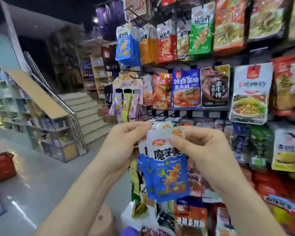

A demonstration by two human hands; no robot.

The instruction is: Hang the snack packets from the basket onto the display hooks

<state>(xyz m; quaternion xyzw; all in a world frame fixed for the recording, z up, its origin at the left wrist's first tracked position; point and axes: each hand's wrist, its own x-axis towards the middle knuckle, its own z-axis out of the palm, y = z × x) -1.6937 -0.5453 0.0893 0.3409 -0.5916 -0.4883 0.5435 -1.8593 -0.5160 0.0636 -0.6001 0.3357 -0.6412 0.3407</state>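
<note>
Blue packets (169,171), tops partly under left hand (124,142) and right hand (204,150).

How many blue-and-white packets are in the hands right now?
2 visible: the front packet, its top pinched by both the left hand and right hand, and a second packet directly behind it, offset left. More may be hidden behind them.

The snack packets (167,167) are white up top and blue below, with black lettering and an orange-yellow food print. The wall's a riot: green packet (201,31), orange packets (148,50), a matching blue packet (123,47). The shopping basket (3,166) is bright red.
</note>
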